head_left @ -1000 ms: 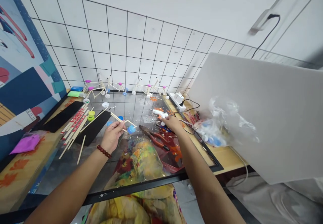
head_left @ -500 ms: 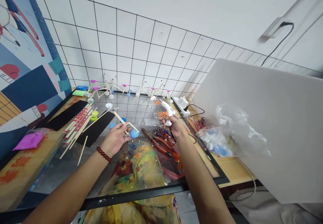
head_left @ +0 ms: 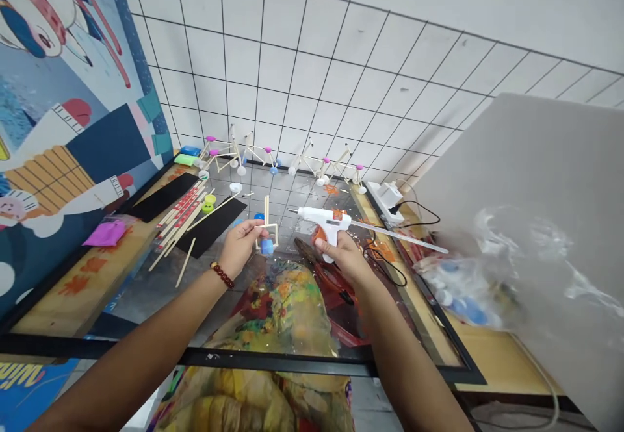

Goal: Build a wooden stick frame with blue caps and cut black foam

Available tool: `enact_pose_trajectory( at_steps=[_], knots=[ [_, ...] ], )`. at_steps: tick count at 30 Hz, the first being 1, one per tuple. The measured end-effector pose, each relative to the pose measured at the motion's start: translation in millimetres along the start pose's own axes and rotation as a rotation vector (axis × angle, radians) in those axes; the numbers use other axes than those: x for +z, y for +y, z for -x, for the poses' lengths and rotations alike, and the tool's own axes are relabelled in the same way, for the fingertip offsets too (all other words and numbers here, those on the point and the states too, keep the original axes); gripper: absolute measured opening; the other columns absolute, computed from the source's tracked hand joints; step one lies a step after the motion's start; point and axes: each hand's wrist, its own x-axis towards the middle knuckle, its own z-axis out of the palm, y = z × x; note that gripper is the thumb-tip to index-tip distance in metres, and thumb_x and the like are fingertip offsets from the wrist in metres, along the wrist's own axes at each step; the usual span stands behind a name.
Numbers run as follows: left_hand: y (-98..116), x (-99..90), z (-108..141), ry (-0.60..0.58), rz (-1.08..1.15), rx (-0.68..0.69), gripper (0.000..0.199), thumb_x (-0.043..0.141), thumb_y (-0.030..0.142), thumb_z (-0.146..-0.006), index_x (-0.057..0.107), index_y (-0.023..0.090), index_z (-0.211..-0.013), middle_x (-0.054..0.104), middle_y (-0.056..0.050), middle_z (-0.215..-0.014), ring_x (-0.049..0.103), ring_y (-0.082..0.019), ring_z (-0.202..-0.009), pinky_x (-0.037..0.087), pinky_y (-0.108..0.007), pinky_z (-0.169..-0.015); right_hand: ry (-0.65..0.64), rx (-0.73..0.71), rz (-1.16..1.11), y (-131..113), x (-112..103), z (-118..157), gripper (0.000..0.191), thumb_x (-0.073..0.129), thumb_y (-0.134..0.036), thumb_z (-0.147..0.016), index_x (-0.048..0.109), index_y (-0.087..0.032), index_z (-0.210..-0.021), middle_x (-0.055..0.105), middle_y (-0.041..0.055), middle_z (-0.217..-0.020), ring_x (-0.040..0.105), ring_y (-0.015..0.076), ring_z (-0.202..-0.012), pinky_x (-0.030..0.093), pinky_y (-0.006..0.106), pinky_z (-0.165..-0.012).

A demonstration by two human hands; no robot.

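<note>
Between the fingers of my left hand (head_left: 240, 245) is a small wooden stick frame (head_left: 276, 236), held above the glass tabletop. A blue bottle cap (head_left: 267, 247) sits at the frame's lower end, and a pair of sticks points up from it. My right hand (head_left: 344, 251) is wrapped round the handle of a white and orange hot glue gun (head_left: 325, 219). The gun's nozzle points left toward the frame, apart from it. A long glue stick (head_left: 400, 236) juts out of its back. Pliers (head_left: 331, 279) with red handles lie below the gun, partly hidden by my right hand.
Several stick-and-cap models (head_left: 312, 162) line the back edge by the wire grid. Loose wooden sticks (head_left: 182, 214), black strips (head_left: 214, 224) and yellow caps (head_left: 208, 203) lie on the left. A power strip (head_left: 385, 203), a cable and a plastic bag (head_left: 468, 289) are on the right.
My right hand has raised the glue gun and turned it so the nozzle points left. My left hand has turned the stick frame more upright. The camera view has shifted.
</note>
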Motion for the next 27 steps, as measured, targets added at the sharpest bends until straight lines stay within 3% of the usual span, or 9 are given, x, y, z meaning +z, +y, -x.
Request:
enact_pose_trajectory(
  at_steps=[4,9,13,17,27],
  knots=[
    [0,-3.5,-6,0.051,0.003,0.094,0.033,0.08,0.034,-0.063,0.068,0.013,-0.085,0.073,-0.007,-0.074,0.068,-0.019,-0.071,0.051,-0.033,-0.075,-0.107,-0.045,0.135,5,8,3,0.036,0.066,-0.051,-0.077,0.065,-0.015,-0.082,0.063,0.0016,-0.073,0.052,0.0143,-0.065,0.041,0.026,-0.062],
    [-2,-3.1,-6,0.028,-0.038,0.122,0.032,0.08,0.033,-0.063,0.063,0.016,-0.083,0.075,-0.007,-0.077,0.07,-0.019,-0.072,0.052,-0.033,-0.076,-0.18,-0.144,0.174,9,19,1,0.031,0.065,-0.047,-0.079,0.067,-0.016,-0.085,0.066,0.0028,-0.08,0.057,0.0172,-0.074,0.046,0.03,-0.073],
    [-2,-1.7,-3,0.03,-0.095,0.14,0.028,0.081,0.033,-0.062,0.069,0.015,-0.08,0.073,-0.005,-0.073,0.068,-0.017,-0.07,0.051,-0.029,-0.072,-0.155,-0.192,0.233,11,22,0,0.031,0.061,-0.047,-0.083,0.068,-0.016,-0.083,0.067,0.0027,-0.08,0.059,0.0185,-0.076,0.049,0.032,-0.077],
    [-3,-1.7,-4,0.056,-0.135,0.16,0.025,0.081,0.03,-0.062,0.071,0.015,-0.079,0.071,-0.003,-0.069,0.065,-0.015,-0.065,0.05,-0.027,-0.067,-0.117,-0.201,0.239,15,21,0,0.034,0.061,-0.047,-0.083,0.071,-0.018,-0.097,0.07,0.0044,-0.09,0.062,0.0232,-0.089,0.049,0.037,-0.086],
    [-5,-0.4,-4,0.088,-0.04,0.109,0.031,0.084,0.031,-0.058,0.071,0.014,-0.08,0.072,-0.004,-0.069,0.068,-0.017,-0.066,0.052,-0.032,-0.071,-0.076,-0.243,0.332,17,20,-1,0.035,0.057,-0.044,-0.087,0.072,-0.018,-0.105,0.072,0.0055,-0.104,0.064,0.0264,-0.1,0.047,0.041,-0.093]
  ],
)
